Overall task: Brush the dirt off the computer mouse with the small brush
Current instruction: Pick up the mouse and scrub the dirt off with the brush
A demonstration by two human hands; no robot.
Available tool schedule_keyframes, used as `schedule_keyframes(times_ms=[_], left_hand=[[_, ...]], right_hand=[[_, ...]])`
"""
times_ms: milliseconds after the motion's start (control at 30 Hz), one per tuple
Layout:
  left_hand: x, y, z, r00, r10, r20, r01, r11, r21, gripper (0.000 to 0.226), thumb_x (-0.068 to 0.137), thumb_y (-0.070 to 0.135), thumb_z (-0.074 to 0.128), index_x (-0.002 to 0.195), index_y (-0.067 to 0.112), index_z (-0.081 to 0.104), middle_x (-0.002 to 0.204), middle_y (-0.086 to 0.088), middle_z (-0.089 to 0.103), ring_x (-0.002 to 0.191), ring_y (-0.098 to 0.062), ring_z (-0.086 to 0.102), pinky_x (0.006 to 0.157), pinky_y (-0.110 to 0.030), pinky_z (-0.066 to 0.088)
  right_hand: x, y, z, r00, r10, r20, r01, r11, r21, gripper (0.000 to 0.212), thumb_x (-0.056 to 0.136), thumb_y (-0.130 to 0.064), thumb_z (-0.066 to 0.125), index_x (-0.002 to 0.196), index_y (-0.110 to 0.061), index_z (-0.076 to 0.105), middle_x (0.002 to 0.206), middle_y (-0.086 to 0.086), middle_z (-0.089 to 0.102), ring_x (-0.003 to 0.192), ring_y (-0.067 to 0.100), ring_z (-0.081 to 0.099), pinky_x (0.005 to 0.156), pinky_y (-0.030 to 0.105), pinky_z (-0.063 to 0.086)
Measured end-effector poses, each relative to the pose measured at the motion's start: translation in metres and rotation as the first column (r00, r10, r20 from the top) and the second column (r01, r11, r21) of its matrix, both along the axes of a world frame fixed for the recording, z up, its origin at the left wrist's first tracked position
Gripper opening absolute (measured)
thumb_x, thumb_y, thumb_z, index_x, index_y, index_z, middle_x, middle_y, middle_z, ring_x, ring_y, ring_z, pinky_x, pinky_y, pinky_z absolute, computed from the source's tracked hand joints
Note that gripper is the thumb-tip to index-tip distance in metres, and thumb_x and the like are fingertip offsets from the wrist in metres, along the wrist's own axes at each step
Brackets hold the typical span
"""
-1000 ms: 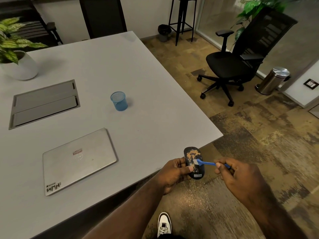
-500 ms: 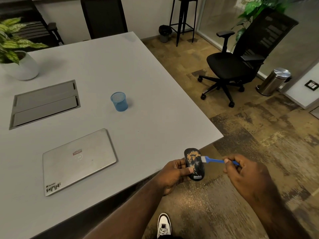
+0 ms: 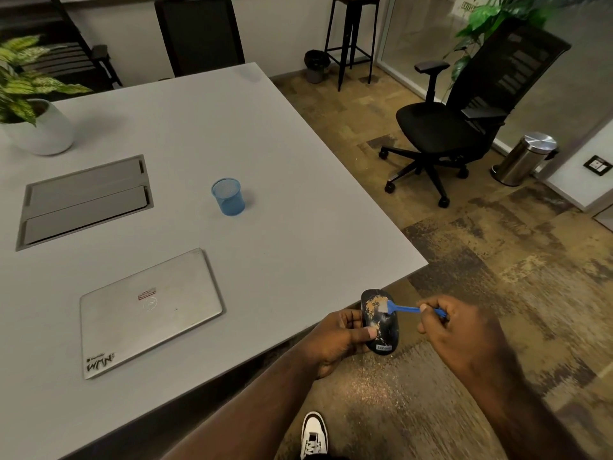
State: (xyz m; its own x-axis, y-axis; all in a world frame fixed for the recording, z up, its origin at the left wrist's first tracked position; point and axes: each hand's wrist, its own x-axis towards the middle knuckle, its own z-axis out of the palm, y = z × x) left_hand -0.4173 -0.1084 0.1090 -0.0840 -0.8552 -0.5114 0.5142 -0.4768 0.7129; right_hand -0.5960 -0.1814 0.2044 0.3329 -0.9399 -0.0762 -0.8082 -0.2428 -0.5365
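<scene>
A black computer mouse (image 3: 384, 330) with tan dirt on its upper half is held off the table's near right edge, above the floor. My left hand (image 3: 335, 340) grips it from the left side, thumb across its top. My right hand (image 3: 464, 336) pinches the handle of a small blue brush (image 3: 403, 308). The brush's pale bristles rest on the dirty patch near the mouse's far end. Fine dirt specks lie on the floor (image 3: 374, 383) under the mouse.
On the grey table (image 3: 265, 154) lie a shut silver laptop (image 3: 149, 310), a blue mesh cup (image 3: 228, 196), a cable hatch (image 3: 84, 200) and a potted plant (image 3: 36, 124). A black office chair (image 3: 457, 127) and steel bin (image 3: 524, 159) stand to the right.
The brush swept right off the mouse, then came back left onto the dirty patch. The tan patch looks thinner and more scattered than one second ago. My left hand kept the mouse steady.
</scene>
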Motion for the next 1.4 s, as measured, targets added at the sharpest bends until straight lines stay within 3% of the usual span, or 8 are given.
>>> schedule_keyframes(times_ms=[200, 433, 667, 767, 867, 1000, 1133, 1400], left_hand=[[0.0, 0.001, 0.003, 1.0, -0.028, 0.0, 0.028, 1.0, -0.011, 0.023, 0.088, 0.003, 0.065, 0.106, 0.015, 0.072, 0.105, -0.007, 0.075, 0.099, -0.021, 0.07, 0.093, -0.036, 0.055], [0.001, 0.002, 0.006, 0.999, -0.039, -0.009, 0.039, 0.999, 0.001, 0.021, 0.087, 0.003, 0.066, 0.102, 0.017, 0.074, 0.098, -0.004, 0.077, 0.091, -0.016, 0.073, 0.076, -0.025, 0.057], [0.002, 0.003, 0.003, 0.999, -0.04, 0.008, 0.04, 0.999, 0.002, 0.022, 0.087, 0.006, 0.067, 0.105, 0.017, 0.074, 0.106, -0.006, 0.076, 0.099, -0.019, 0.071, 0.085, -0.029, 0.057], [0.003, 0.003, 0.002, 0.999, -0.034, 0.035, 0.034, 0.999, 0.0, 0.021, 0.087, 0.007, 0.068, 0.103, 0.02, 0.075, 0.107, -0.006, 0.075, 0.101, -0.02, 0.07, 0.092, -0.033, 0.055], [0.004, 0.003, 0.003, 0.999, -0.013, 0.034, 0.013, 1.0, 0.001, 0.021, 0.088, 0.005, 0.066, 0.101, 0.019, 0.075, 0.103, -0.004, 0.076, 0.096, -0.017, 0.071, 0.084, -0.029, 0.058], [0.007, 0.004, 0.003, 1.0, 0.003, 0.007, -0.003, 1.0, 0.012, 0.021, 0.087, 0.004, 0.066, 0.101, 0.018, 0.074, 0.101, -0.005, 0.077, 0.092, -0.016, 0.073, 0.075, -0.024, 0.057], [0.006, 0.004, 0.002, 1.0, 0.01, -0.027, -0.011, 1.0, -0.007, 0.021, 0.087, 0.004, 0.066, 0.1, 0.018, 0.075, 0.1, -0.005, 0.077, 0.092, -0.016, 0.073, 0.075, -0.024, 0.057], [0.006, 0.002, 0.003, 0.967, 0.008, -0.256, -0.027, 0.997, -0.07, 0.03, 0.087, 0.0, 0.061, 0.116, 0.008, 0.066, 0.11, -0.012, 0.073, 0.103, -0.023, 0.07, 0.085, -0.033, 0.057]], right_hand=[[-0.007, -0.006, -0.001, 0.996, -0.075, 0.037, 0.075, 0.997, 0.01, 0.016, 0.092, -0.03, 0.057, 0.1, -0.024, 0.07, 0.067, -0.013, 0.07, 0.052, -0.002, 0.061, 0.041, 0.006, 0.036], [-0.013, -0.011, -0.006, 0.99, -0.143, -0.001, 0.143, 0.99, -0.011, 0.02, 0.093, -0.03, 0.055, 0.103, -0.021, 0.069, 0.067, -0.013, 0.068, 0.055, 0.001, 0.063, 0.043, 0.012, 0.039], [-0.015, -0.01, -0.007, 0.994, -0.107, -0.026, 0.108, 0.993, 0.036, 0.017, 0.092, -0.027, 0.056, 0.1, -0.021, 0.07, 0.066, -0.01, 0.069, 0.057, 0.004, 0.064, 0.046, 0.017, 0.042], [-0.018, -0.011, -0.002, 0.994, -0.096, 0.056, 0.096, 0.995, 0.007, 0.015, 0.092, -0.024, 0.058, 0.1, -0.021, 0.07, 0.07, -0.012, 0.07, 0.062, 0.002, 0.065, 0.049, 0.017, 0.046], [-0.018, -0.008, 0.004, 0.999, 0.031, 0.039, -0.034, 0.997, 0.066, 0.012, 0.09, -0.024, 0.06, 0.094, -0.033, 0.068, 0.067, -0.015, 0.07, 0.061, 0.003, 0.067, 0.056, 0.03, 0.058], [-0.026, -0.012, 0.008, 0.999, 0.026, 0.026, -0.028, 0.998, 0.062, 0.012, 0.089, -0.021, 0.062, 0.094, -0.028, 0.071, 0.064, -0.014, 0.069, 0.058, 0.0, 0.066, 0.054, 0.02, 0.052], [-0.024, -0.006, 0.012, 0.996, 0.081, 0.031, -0.082, 0.996, 0.023, 0.016, 0.089, -0.021, 0.062, 0.089, -0.036, 0.066, 0.063, -0.015, 0.069, 0.055, 0.002, 0.066, 0.053, 0.03, 0.057], [-0.034, -0.007, 0.014, 0.966, -0.078, 0.247, 0.066, 0.996, 0.055, 0.017, 0.089, -0.019, 0.061, 0.084, -0.034, 0.067, 0.066, -0.016, 0.072, 0.058, -0.005, 0.066, 0.053, 0.01, 0.051]])
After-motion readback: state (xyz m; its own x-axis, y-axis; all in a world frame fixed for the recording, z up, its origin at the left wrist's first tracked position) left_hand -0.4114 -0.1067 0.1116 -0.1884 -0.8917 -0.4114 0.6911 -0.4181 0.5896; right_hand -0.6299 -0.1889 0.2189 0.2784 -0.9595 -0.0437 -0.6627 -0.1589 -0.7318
